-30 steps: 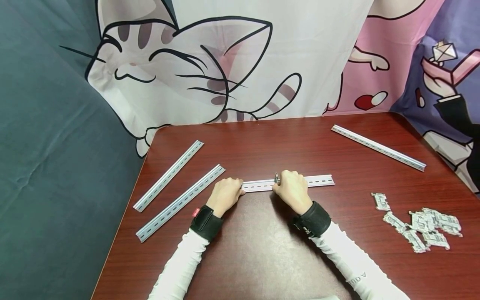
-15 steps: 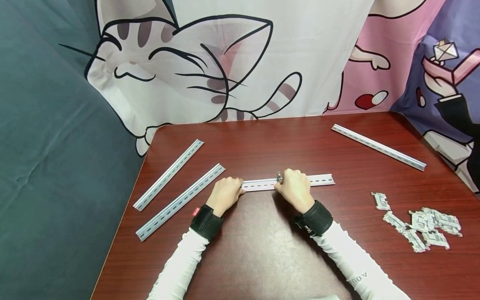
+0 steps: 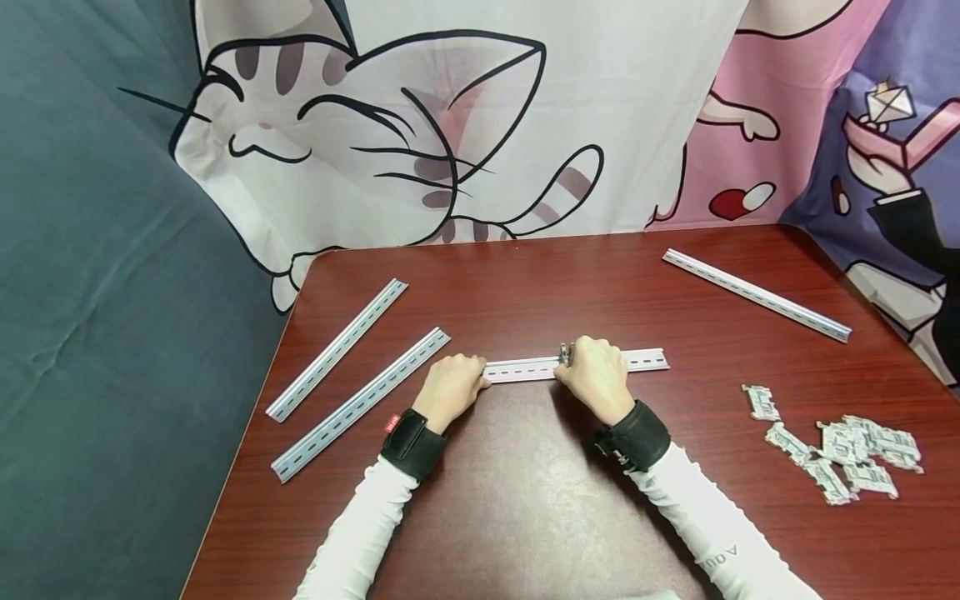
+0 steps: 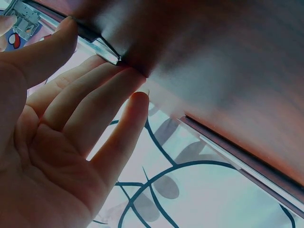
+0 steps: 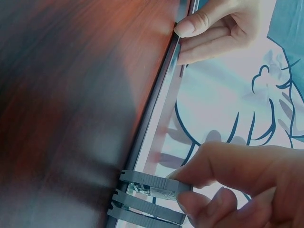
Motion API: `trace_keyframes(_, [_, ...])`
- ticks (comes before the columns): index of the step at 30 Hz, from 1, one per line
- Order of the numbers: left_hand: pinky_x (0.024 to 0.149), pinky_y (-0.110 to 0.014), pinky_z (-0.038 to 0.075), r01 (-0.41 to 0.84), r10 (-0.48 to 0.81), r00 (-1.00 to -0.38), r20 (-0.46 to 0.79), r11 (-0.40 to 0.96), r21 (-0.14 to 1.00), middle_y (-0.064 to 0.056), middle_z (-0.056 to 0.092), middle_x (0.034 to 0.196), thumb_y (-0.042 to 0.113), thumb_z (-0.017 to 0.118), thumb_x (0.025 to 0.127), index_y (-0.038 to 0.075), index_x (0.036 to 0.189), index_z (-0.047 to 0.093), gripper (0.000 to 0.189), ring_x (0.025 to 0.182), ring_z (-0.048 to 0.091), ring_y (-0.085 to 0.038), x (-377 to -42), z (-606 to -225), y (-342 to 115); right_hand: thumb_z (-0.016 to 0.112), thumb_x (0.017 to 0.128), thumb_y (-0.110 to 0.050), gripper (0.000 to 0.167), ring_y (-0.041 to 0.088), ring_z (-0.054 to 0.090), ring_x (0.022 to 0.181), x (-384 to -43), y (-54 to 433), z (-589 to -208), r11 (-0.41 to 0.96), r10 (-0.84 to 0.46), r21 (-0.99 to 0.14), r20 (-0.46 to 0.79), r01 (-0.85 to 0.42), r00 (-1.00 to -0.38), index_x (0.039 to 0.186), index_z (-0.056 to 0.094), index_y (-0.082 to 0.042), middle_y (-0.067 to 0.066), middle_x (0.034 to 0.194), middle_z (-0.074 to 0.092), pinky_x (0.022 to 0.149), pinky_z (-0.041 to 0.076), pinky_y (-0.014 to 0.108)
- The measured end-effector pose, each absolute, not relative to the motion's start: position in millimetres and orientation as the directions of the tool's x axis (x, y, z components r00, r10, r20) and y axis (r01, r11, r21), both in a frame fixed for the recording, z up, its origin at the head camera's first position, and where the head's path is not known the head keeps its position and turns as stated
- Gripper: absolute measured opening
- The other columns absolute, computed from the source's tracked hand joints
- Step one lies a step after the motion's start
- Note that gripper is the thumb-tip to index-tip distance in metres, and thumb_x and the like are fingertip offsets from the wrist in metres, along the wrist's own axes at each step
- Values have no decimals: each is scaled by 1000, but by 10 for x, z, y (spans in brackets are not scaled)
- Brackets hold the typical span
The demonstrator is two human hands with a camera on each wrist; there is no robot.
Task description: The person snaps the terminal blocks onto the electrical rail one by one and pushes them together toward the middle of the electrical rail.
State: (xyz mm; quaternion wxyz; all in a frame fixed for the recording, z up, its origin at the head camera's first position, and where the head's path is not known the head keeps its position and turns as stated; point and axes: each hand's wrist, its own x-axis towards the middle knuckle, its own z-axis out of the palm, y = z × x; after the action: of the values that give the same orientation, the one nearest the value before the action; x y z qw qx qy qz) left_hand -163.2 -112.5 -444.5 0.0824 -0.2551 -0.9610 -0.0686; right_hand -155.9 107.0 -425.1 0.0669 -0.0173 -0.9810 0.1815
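Observation:
A slotted metal DIN rail [image 3: 521, 371] lies crosswise in the middle of the table. My left hand [image 3: 450, 387] grips its left end, thumb on the near side and fingers on the far side. Farther right along it, my right hand [image 3: 594, 379] pinches a small grey rail clip [image 5: 149, 181] that sits across the rail. Two similar grey clips [image 5: 149, 204] stand close beside it in the right wrist view. In the head view the right hand hides most of the clips. The left wrist view shows the left palm [image 4: 61, 156] and a clip [image 4: 28, 19] at upper left.
Two more slotted rails [image 3: 337, 350] [image 3: 362, 406] slant across the table's left side. Another rail [image 3: 757, 296] lies at the back right. Several loose pale clips [image 3: 847, 446] are spread at the right. A printed cloth [image 3: 637, 108] hangs behind the table.
My right hand has slid a little to the right along the rail, and the clips beside its fingers have shifted with it. My left hand and the rail stay in place.

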Motion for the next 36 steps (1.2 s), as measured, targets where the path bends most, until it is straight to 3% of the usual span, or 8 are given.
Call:
trace_keyframes(11, [50,-39,50,513,485,-846,221,854,88,-10,66,67,27,74,81,9,72,63,24,61,66,-28,-1632,-4444,-1135,68,66,-18,30,32,59,51,-1538,1061,-4237,936,59,-352,144,5,-988,49,44,-18,6,54,56,40,39,42])
trace_keyframes(26, [49,-38,50,508,483,-849,215,858,79,-10,66,67,28,73,83,9,74,63,23,60,66,-28,-1623,-4444,-1129,70,67,-13,29,40,63,57,-1516,1049,-4250,949,83,-315,215,11,-973,50,46,-14,18,62,65,44,43,47])
trace_keyframes(36, [50,-38,50,515,490,-844,217,854,77,-9,66,67,27,73,83,9,74,63,23,60,65,-28,-1619,-4453,-1128,81,67,-37,39,37,64,57,-1490,1161,-4242,967,89,-249,131,54,-987,57,57,-8,20,66,66,42,41,43])
